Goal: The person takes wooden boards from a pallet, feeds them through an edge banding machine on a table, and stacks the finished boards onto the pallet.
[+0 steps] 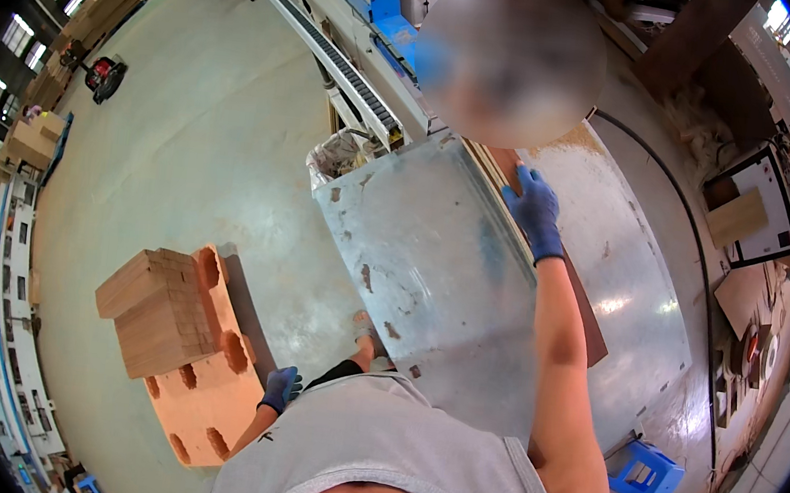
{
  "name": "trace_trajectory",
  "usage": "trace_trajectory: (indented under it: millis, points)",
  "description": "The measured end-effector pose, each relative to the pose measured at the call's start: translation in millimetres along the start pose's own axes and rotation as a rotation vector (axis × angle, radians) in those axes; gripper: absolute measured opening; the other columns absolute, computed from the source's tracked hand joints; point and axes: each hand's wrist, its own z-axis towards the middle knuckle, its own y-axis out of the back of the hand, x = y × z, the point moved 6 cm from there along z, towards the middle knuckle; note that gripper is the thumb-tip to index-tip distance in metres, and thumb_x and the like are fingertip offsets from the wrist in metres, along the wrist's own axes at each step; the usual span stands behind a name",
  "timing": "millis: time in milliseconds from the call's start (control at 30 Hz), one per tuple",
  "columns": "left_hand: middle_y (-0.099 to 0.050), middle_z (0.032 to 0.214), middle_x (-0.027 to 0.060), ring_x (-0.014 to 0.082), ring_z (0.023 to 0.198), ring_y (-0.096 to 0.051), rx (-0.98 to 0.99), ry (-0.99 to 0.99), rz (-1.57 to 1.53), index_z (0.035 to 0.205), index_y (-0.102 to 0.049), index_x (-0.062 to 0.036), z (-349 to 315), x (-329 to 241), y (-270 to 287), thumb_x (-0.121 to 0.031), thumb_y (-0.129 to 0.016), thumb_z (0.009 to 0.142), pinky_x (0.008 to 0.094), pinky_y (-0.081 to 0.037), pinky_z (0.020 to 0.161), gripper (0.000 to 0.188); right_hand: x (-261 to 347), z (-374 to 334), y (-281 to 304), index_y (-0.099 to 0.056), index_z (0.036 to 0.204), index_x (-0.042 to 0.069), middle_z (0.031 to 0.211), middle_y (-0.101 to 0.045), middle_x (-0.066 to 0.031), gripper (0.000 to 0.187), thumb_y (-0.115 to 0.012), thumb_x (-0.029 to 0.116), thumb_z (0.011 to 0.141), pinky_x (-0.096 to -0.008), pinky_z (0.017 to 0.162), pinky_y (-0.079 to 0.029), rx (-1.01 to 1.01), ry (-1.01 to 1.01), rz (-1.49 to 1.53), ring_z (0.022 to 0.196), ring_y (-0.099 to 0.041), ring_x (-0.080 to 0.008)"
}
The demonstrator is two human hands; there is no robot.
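Observation:
My right hand [537,215], in a blue glove, lies with its fingers stretched out over a long brown board [586,310]. The board rests on a shiny metal table [406,233]. Its far end runs under a blurred round patch that hides what is there. Along the board's left side lie thin pale strips [491,175], close to my fingers. At my left side hangs my left hand [280,388], also gloved in blue, holding nothing that I can see. It is beside an orange pallet-like base [229,407] with dark oval holes, which carries a stack of brown wooden boards [167,309].
Beyond the table stands a machine with a roller conveyor [346,68] and a blue part. A clear plastic bag [335,158] hangs by the table's far left corner. A blue stool [646,473] stands at the right. A dark cable [703,245] curves around the table's right side.

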Motion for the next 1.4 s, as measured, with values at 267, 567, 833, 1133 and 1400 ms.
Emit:
trace_trajectory:
  millis: [267, 567, 833, 1133, 1400]
  points:
    - [-0.07, 0.105, 0.0139, 0.0284, 0.078, -0.067, -0.032, 0.004, 0.082, 0.122, -0.062, -0.0037, 19.0, -4.9, -14.1, -0.028, -0.062, 0.088, 0.0394, -0.052, 0.063, 0.042, -54.1, -147.2, 89.8, -0.054, 0.137, 0.007, 0.101, -0.063, -0.016, 0.062, -0.071, 0.021, 0.079, -0.0458, 0.075, -0.052, 0.111, -0.087, 0.05, 0.089, -0.064, -0.0372]
    - [-0.068, 0.096, 0.0094, 0.027, 0.074, -0.065, 0.03, -0.06, 0.214, 0.117, -0.066, -0.0075, 13.2, -37.6, -40.8, -0.028, -0.063, 0.087, 0.043, -0.053, 0.066, 0.037, -89.7, -259.7, 151.6, -0.057, 0.133, 0.002, 0.103, -0.065, -0.0174, 0.063, -0.074, 0.017, 0.074, -0.0419, 0.076, -0.053, 0.225, -0.254, 0.01, 0.09, -0.065, -0.0376]
    - [-0.06, 0.065, 0.0076, 0.0201, 0.051, -0.056, 0.108, -0.164, 0.112, 0.074, -0.063, -0.0073, 31.4, -21.1, -34.3, -0.025, -0.06, 0.089, 0.0367, -0.045, 0.046, 0.023, -87.8, -235.4, 138.4, -0.058, 0.133, 0.002, 0.112, -0.066, -0.0179, 0.063, -0.071, 0.014, 0.072, -0.0422, 0.087, -0.052, 0.237, -0.117, 0.069, 0.101, -0.064, -0.0368]
    - [-0.063, 0.068, 0.0068, 0.0167, 0.056, -0.057, -0.08, -0.216, 0.382, 0.095, -0.075, -0.0078, 7.1, -42.7, -34.5, -0.032, -0.062, 0.084, 0.0328, -0.046, 0.049, 0.03, -129.7, -249.2, 123.9, -0.047, 0.143, -0.003, 0.131, -0.062, -0.0199, 0.065, -0.067, 0.01, 0.083, -0.0372, 0.097, -0.048, 0.395, -0.184, 0.251, 0.114, -0.062, -0.0306]
    - [-0.07, 0.073, 0.0139, 0.0245, 0.067, -0.067, -0.175, -0.182, 0.389, 0.082, -0.074, -0.0037, -0.3, -24.9, -20.7, -0.032, -0.063, 0.082, 0.0381, -0.053, 0.068, 0.03, -148.3, -153.8, 58.8, -0.032, 0.15, -0.006, 0.099, -0.065, -0.0004, 0.063, -0.059, 0.022, 0.101, -0.0241, 0.073, -0.047, 0.512, -0.385, 0.52, 0.085, -0.057, -0.0093]
